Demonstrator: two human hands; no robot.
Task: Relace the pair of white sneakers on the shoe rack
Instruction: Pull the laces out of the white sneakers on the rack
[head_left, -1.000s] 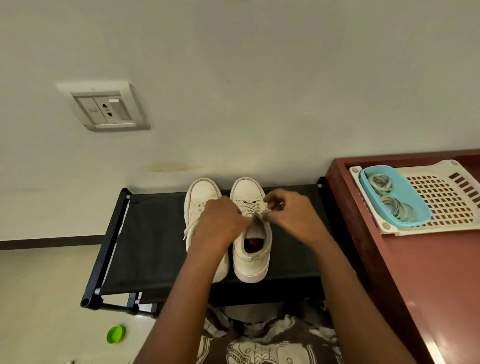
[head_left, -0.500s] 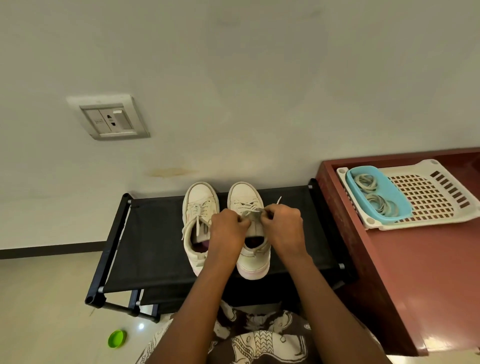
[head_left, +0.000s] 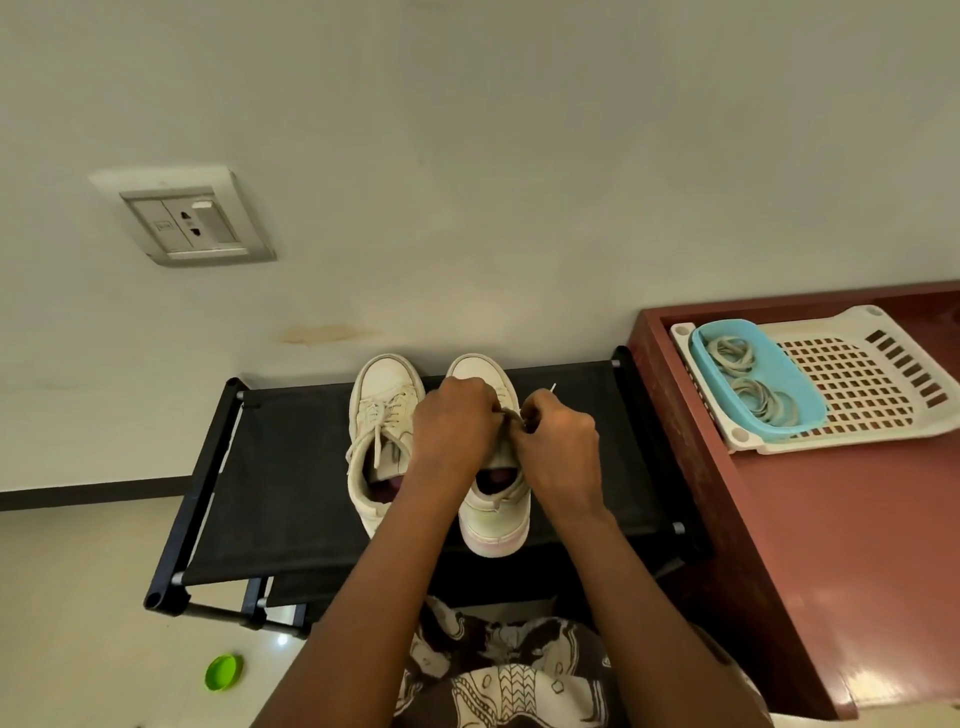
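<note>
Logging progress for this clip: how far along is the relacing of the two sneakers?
Done: the left sneaker looks laced, ends loose. In hand: left hand and right hand pinch the lace over the right sneaker. Left: finishing that shoe, its lacing hidden.

Left hand (head_left: 457, 418) curled, right hand (head_left: 560, 441) pinching, fingertips meeting

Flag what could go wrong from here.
The left hand and right hand pinch the lace on the right sneaker, whose heel sits near the front edge of the shoe rack; a hard tug might drag it off.
The left forearm crosses the left sneaker and could nudge it.
</note>
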